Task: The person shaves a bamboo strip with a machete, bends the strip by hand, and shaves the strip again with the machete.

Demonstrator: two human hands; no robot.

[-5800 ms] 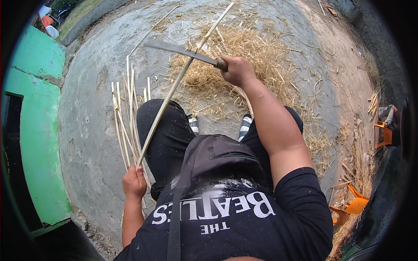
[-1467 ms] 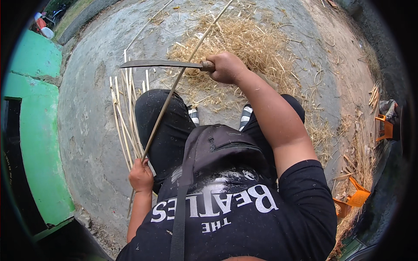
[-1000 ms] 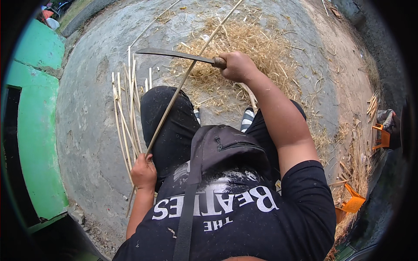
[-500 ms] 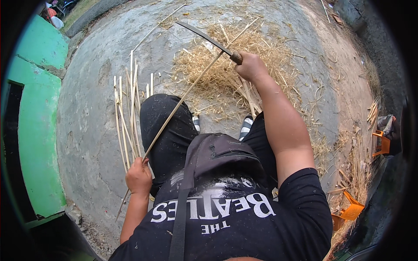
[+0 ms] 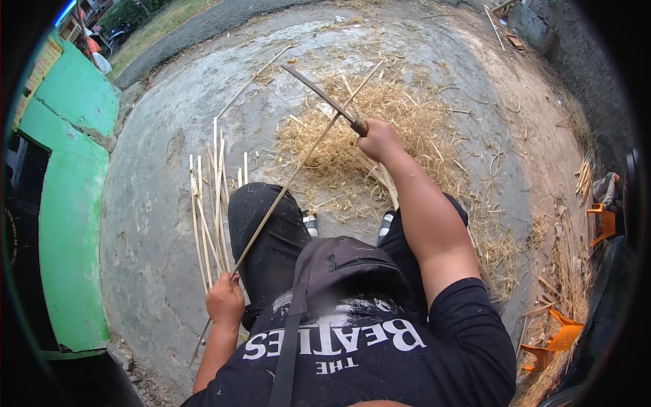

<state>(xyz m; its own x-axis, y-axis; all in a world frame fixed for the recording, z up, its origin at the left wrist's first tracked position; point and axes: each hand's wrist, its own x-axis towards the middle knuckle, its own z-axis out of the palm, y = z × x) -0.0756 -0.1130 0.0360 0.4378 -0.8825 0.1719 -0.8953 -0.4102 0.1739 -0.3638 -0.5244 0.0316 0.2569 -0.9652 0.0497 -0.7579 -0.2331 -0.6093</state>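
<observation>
My left hand [image 5: 225, 299] grips the near end of a long thin bamboo strip [image 5: 293, 174] that slants up and away over my left knee. In my right hand [image 5: 380, 140] is the handle of a curved knife [image 5: 323, 98], raised beyond my knees. Its blade points up and left and crosses the far part of the strip. A bundle of cut bamboo strips [image 5: 209, 203] lies on the concrete ground [image 5: 149, 203] beside my left leg. I am seated, in dark trousers with a dark bag [image 5: 339, 264] on my lap.
A heap of pale shavings [image 5: 380, 129] covers the ground in front of my feet. A green painted wall [image 5: 68, 203] runs along the left. Orange plastic pieces [image 5: 556, 339] and more bamboo scraps [image 5: 583, 176] lie at the right. A road [image 5: 203, 20] passes at the far side.
My right hand swept the knife from low and level across the strip outward and upward; the blade now points up and left. My left hand has kept its hold on the strip.
</observation>
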